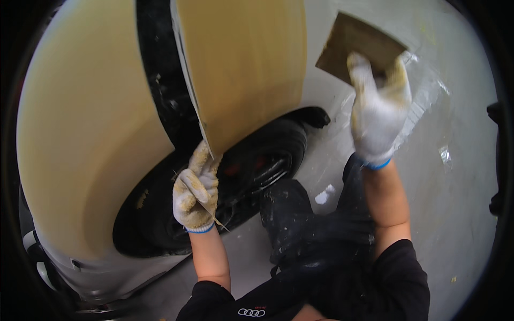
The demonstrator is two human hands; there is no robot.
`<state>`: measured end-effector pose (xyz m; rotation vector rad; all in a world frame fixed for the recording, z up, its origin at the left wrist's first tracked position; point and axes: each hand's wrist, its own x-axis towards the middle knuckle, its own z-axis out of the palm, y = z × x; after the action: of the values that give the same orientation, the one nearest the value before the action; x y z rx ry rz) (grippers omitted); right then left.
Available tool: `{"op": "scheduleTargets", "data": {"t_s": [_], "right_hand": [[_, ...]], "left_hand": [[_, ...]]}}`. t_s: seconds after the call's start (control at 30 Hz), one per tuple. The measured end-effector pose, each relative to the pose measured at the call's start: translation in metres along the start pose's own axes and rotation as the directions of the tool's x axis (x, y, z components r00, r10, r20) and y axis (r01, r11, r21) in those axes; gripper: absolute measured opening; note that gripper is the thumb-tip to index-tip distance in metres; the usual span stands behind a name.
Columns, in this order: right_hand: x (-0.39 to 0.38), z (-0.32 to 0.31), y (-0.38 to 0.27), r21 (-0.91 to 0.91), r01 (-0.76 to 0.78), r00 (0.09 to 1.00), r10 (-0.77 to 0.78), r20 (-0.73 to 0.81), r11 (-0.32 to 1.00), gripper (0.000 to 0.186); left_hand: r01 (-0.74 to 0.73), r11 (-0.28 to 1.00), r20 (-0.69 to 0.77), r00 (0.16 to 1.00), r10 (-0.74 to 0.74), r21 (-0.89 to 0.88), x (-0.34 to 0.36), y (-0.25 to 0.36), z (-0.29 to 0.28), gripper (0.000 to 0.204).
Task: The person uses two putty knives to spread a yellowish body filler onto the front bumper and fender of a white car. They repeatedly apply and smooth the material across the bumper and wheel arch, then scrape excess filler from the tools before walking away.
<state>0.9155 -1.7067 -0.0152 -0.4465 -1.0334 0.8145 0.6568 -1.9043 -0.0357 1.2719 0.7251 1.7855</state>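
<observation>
A brown, roughly rectangular sheet of sandpaper (342, 48) is pinched in my raised right hand (379, 115), thumb on its near face. It is held off to the right, apart from the car. My left hand (197, 195) is at the lower corner of a car door (243, 64), its fingers curled around the door's edge. Yellowish, smooth coating covers the door. Both hands wear white knit gloves with blue cuffs, and yellow dust cakes the left one. A black gap separates the door from the rear body panel (80, 117), which is yellowish too.
Below the door and body panel is a black wheel (251, 171) in its arch. My bent knees (289, 206) in dark trousers are close beside it. White scraps (325, 193) and shiny film (445, 155) lie on the grey floor (455, 224).
</observation>
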Motion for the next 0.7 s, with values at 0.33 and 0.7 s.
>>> {"op": "scheduleTargets", "data": {"t_s": [0.33, 0.7], "right_hand": [[0.145, 0.078, -0.035, 0.088, 0.483, 0.767, -0.470, 0.436, 0.871, 0.024], [0.125, 0.082, -0.053, -0.005, 0.477, 0.721, -0.388, 0.575, 0.879, 0.027]], "left_hand": [[0.001, 0.999, -0.091, 0.996, 0.002, 0.040, 0.000, 0.002, 0.013, 0.031], [0.015, 0.998, -0.160, 0.987, -0.004, 0.067, -0.006, -0.001, 0.006, 0.035]]}}
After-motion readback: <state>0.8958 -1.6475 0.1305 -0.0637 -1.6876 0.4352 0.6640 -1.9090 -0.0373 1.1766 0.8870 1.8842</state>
